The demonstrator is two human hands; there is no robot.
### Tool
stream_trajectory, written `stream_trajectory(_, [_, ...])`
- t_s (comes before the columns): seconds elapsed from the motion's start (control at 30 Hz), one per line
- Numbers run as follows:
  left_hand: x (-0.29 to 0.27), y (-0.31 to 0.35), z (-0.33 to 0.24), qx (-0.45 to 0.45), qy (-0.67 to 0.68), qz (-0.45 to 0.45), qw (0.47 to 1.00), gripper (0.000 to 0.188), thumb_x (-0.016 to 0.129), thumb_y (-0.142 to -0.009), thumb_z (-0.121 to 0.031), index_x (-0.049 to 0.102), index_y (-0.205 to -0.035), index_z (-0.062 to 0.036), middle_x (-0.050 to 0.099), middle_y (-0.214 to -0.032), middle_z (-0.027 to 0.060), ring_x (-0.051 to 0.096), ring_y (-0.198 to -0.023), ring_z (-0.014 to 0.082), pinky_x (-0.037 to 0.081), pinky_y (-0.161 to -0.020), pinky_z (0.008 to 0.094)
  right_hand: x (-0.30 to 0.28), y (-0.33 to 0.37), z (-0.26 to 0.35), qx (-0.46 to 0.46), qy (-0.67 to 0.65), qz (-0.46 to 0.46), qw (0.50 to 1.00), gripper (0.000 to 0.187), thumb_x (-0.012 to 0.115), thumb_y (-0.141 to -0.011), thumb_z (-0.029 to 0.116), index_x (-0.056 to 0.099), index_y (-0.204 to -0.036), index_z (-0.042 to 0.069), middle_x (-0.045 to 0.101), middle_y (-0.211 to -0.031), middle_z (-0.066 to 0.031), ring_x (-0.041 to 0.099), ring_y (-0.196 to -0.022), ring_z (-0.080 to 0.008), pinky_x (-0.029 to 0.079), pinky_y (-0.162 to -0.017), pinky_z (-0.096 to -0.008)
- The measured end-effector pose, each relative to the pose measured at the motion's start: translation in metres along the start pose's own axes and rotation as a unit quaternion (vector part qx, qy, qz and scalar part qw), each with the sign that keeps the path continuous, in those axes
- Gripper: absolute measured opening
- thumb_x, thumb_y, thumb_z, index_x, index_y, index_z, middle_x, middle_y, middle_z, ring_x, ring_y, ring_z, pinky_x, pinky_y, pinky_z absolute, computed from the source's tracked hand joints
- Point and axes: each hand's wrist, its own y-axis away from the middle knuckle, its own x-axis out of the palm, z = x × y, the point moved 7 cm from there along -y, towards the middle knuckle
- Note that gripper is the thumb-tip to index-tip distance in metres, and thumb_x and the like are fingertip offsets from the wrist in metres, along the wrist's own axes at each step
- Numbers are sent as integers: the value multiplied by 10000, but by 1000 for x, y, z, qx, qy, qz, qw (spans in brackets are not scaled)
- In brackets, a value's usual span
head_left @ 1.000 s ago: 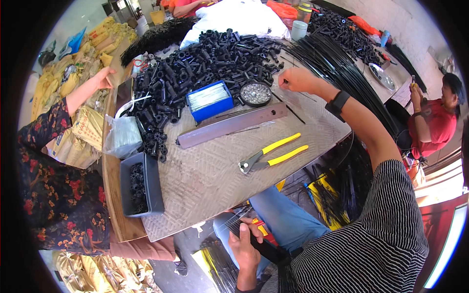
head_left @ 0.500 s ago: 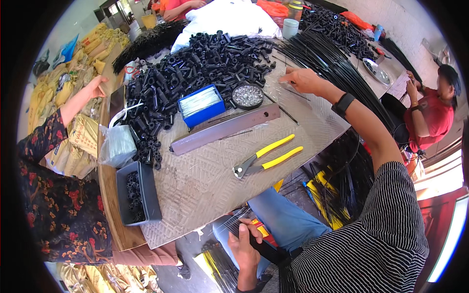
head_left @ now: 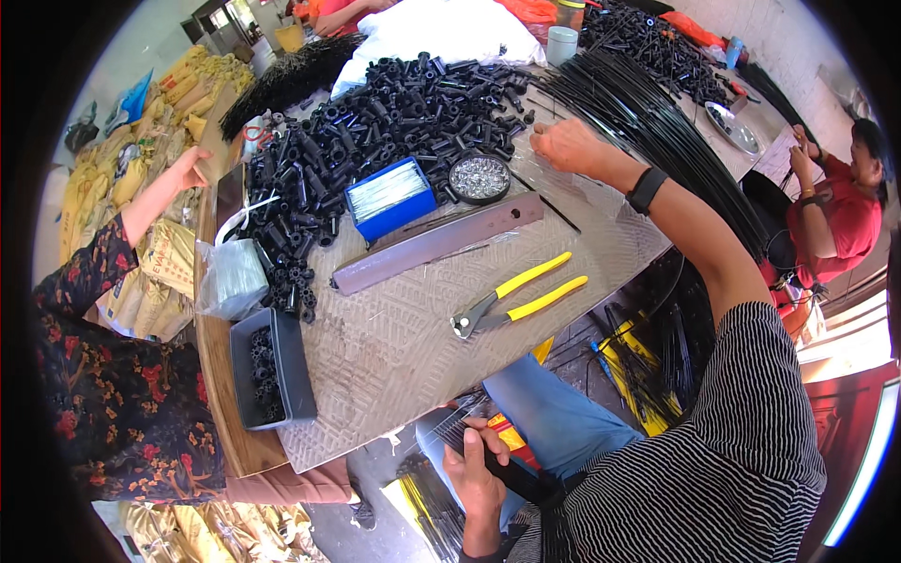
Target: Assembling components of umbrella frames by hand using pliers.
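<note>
Your left hand (head_left: 481, 474) is closed round thin black rods (head_left: 527, 480), nearer you than the yellow-handled metal pliers (head_left: 516, 298) — your right hand (head_left: 568, 148), fingers curled, hovers beyond them, its hold impossible to tell.

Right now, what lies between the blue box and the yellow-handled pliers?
In the head view, the long bar lies between the blue box and the yellow-handled pliers, with thin dark rods alongside it.
</note>
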Motion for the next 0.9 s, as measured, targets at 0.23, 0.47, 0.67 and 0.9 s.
stream_trajectory(0.23, [1, 2, 0, -4, -16, 13, 1000, 175, 453, -917, -180, 458, -961, -11, 451, -610, 50, 422, -497, 126, 371, -471, 247, -28, -7, -6, 78, -227, -72, 968, 117, 533, -766, 193, 595, -782, 95, 609, -737, -110, 613, -693, -283, 460, -574, -397])
stream_trajectory(0.47, [-1, 4, 2, -1, -14, 14, 1000, 161, 452, -920, -181, 452, -953, -23, 448, -611, 51, 411, -486, 128, 358, -463, 256, -30, -20, 1, 85, -292, 20, 952, 203, 536, -759, 256, 643, -788, 86, 625, -763, -122, 601, -784, -294, 471, -659, -391])
stream_trajectory(0.67, [-3, 5, -1, 6, -8, 11, 1000, 154, 448, -922, -177, 451, -941, -25, 453, -614, 55, 412, -487, 130, 358, -463, 254, 7, 22, -53, 144, -223, 75, 961, 157, 565, -732, 210, 646, -790, 88, 633, -767, -117, 604, -761, -303, 478, -655, -386])
stream_trajectory(0.9, [4, 5, 1, -5, -15, 9, 1000, 186, 453, -913, -186, 460, -939, -1, 444, -596, 60, 411, -503, 131, 365, -478, 249, 2, 21, -40, 92, -165, 25, 982, 76, 578, -708, 134, 621, -746, 85, 618, -719, -112, 610, -724, -295, 481, -602, -398])
